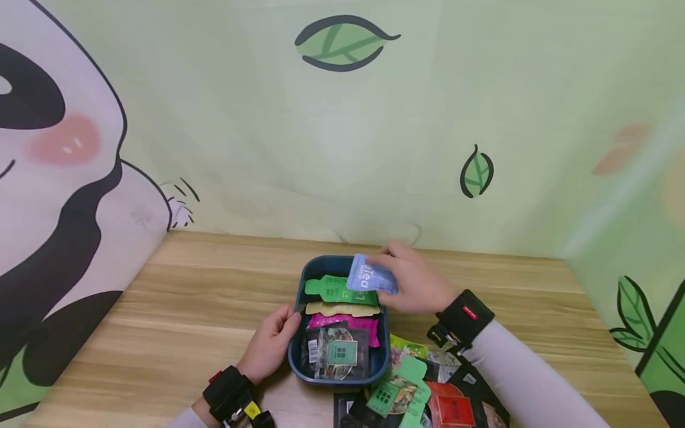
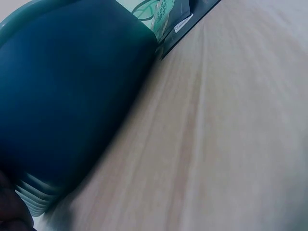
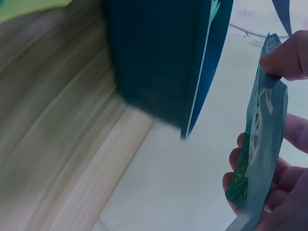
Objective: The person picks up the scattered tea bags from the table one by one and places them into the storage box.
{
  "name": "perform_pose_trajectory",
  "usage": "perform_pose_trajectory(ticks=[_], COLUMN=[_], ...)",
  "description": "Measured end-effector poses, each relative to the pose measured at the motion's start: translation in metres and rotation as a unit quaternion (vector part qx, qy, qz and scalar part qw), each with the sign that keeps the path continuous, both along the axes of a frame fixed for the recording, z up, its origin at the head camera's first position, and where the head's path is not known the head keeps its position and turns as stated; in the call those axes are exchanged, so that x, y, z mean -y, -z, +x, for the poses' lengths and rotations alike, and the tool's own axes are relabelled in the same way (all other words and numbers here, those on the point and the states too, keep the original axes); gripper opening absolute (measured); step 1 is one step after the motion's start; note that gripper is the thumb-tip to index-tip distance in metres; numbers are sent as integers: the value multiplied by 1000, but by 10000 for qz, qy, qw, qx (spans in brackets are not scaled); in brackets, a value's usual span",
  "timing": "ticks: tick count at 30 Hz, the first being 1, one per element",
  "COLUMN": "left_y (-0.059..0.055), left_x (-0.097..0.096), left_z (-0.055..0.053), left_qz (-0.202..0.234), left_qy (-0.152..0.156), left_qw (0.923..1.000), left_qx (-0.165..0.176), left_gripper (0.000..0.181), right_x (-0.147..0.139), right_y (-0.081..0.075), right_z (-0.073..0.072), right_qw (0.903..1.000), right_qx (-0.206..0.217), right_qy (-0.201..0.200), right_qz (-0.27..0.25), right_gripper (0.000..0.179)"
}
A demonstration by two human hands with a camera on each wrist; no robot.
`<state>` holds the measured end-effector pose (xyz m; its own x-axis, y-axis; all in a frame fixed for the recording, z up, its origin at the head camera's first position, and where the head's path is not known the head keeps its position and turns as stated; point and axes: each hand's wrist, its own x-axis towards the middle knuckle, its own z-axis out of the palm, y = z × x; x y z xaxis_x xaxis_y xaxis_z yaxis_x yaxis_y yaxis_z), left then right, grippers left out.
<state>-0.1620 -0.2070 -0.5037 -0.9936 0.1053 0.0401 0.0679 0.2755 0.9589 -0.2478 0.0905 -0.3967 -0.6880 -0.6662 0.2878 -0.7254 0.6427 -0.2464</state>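
A dark blue plastic bin (image 1: pixel 293 356) stands on the wooden table, holding packets in a row. From back to front these are a green packet (image 1: pixel 333 289), a cream one (image 1: pixel 342 310), a magenta one (image 1: pixel 370 328) and black ones with a teal label (image 1: pixel 342 353). My left hand (image 1: pixel 269 346) grips the bin's left side, thumb at the rim. Over the bin's back right corner, my right hand (image 1: pixel 416 280) pinches a light blue tea packet (image 1: pixel 368 276) between thumb and fingers. In the right wrist view the tea packet (image 3: pixel 264 130) stands nearly on edge beside the bin's wall (image 3: pixel 154 62).
Several loose packets lie in a pile at the bin's front right, under my right forearm: a green-and-black one (image 1: pixel 393 392), a red-labelled one (image 1: pixel 453 410) and a lime one (image 1: pixel 409 346). Behind the wooden table (image 1: pixel 214 279) hangs a printed backdrop (image 1: pixel 241 148).
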Motion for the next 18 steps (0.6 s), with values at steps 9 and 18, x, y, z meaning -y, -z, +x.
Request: perform_pose_trajectory(ticks=[9,18], left_y=[-2,-1], left_x=[-1,0], left_z=[1,1], left_qz=[8,23], left_qy=[-4,38], left_qw=[10000,10000], left_qx=[63,8], left_gripper=[26,27], right_x=[39,55], right_y=[-1,1], right_z=[-3,-7], right_qw=[9989,9982], right_qx=[102,145], right_qy=[-455,-586], right_qz=[-73,27], right_gripper=[56,57])
